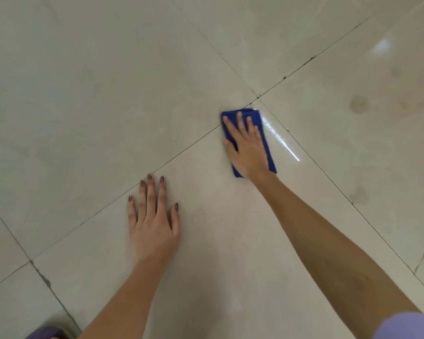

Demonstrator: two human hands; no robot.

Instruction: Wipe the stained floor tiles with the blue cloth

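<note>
A folded blue cloth (267, 140) lies flat on the beige floor tiles (83, 94), just below the point where four tiles meet. My right hand (246, 148) presses flat on top of it, fingers spread and pointing away from me. My left hand (153, 216) rests palm-down on the bare tile nearer to me, fingers apart, holding nothing. A wet shiny streak (279, 138) runs along the cloth's right edge. Round brownish stains (358, 104) mark the tile to the right, with a fainter brownish stain (360, 195) lower down.
Dark grout lines (176, 157) cross the floor diagonally. A purple shape (48, 333) shows at the bottom left edge, and a lilac sleeve (409, 326) at the bottom right. A light glare (381, 46) reflects on the far right tile.
</note>
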